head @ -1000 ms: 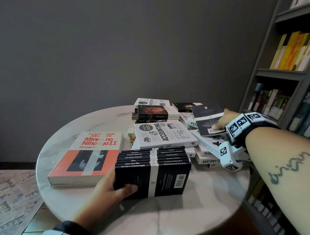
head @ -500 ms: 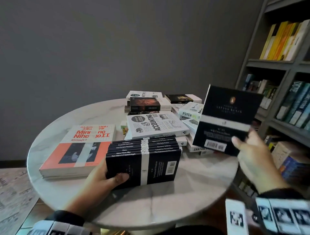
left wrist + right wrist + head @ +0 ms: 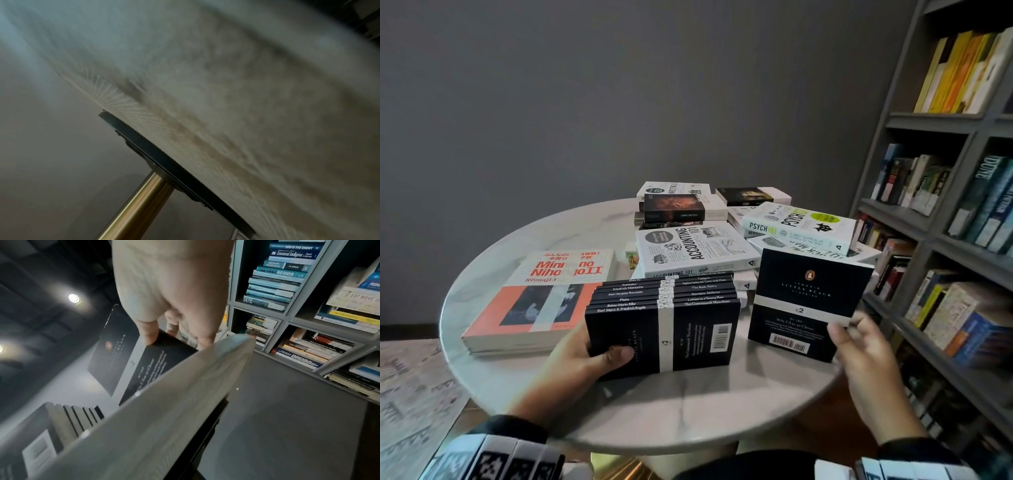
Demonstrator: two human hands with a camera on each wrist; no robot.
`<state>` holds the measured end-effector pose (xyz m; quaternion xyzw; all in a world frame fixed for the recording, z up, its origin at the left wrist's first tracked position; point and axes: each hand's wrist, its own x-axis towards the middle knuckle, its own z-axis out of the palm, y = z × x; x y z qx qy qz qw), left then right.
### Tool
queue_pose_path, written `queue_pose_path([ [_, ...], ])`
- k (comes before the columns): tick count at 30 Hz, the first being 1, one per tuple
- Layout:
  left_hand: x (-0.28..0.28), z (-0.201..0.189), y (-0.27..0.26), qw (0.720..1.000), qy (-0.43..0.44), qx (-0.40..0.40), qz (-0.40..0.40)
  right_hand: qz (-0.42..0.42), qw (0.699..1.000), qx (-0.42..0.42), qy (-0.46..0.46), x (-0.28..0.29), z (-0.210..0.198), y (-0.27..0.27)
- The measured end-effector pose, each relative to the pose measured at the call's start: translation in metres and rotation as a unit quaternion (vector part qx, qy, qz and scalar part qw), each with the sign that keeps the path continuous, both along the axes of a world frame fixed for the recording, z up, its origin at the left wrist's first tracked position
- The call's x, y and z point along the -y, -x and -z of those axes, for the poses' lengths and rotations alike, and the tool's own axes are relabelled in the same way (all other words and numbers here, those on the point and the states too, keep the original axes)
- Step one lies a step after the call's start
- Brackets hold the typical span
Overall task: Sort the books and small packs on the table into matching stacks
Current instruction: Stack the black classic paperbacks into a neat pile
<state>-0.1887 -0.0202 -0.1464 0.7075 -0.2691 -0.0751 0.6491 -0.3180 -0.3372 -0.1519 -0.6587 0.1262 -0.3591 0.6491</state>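
Note:
A stack of thin black books (image 3: 667, 320) with white bands lies on the round marble table (image 3: 654, 404) near its front. My left hand (image 3: 599, 353) grips the stack's left end, thumb on the top cover. My right hand (image 3: 859, 342) pinches one more thin black book (image 3: 804, 301) by its lower right corner and holds it tilted above the table, just right of the stack. The right wrist view shows this black book (image 3: 148, 363) under my thumb, and the stack (image 3: 68, 420) below it. The left wrist view shows only the table's underside (image 3: 246, 113).
A red and white book (image 3: 544, 291) lies at the left. White "101" books (image 3: 695, 250) and dark paperbacks (image 3: 674, 207) are piled at the back and right. A small pack (image 3: 631, 258) sits between them. A full bookshelf (image 3: 945, 205) stands close on the right.
My right hand lifted the thin black book off the pile at the right and has brought it down and leftward, close beside the stack. The left hand has stayed on the stack.

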Motion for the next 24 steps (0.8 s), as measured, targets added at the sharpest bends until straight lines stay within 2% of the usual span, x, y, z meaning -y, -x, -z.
queue_pose_path([
  [5, 0.0, 0.0, -0.001, 1.0, -0.004, 0.013, -0.016, 0.026, 0.995, 0.007, 0.099, 0.0, -0.01, -0.005],
  [8, 0.001, 0.0, 0.001, 1.0, -0.004, 0.015, -0.017, 0.049, 0.995, 0.022, 0.089, -0.004, -0.017, -0.012],
  [12, 0.001, 0.002, 0.0, 1.0, 0.004, 0.002, -0.019, 0.071, 0.997, 0.028, 0.031, -0.002, -0.023, -0.019],
  [16, 0.0, 0.004, -0.001, 1.0, 0.007, -0.001, -0.021, 0.084, 0.993, 0.021, 0.079, 0.004, -0.021, -0.023],
  [21, 0.0, 0.001, 0.0, 1.0, 0.001, -0.006, -0.017, 0.041, 0.993, 0.004, 0.11, 0.002, -0.023, -0.02],
  [24, 0.0, 0.001, 0.001, 1.0, -0.002, -0.008, -0.017, 0.05, 0.988, 0.009, 0.147, -0.01, -0.032, -0.018],
])
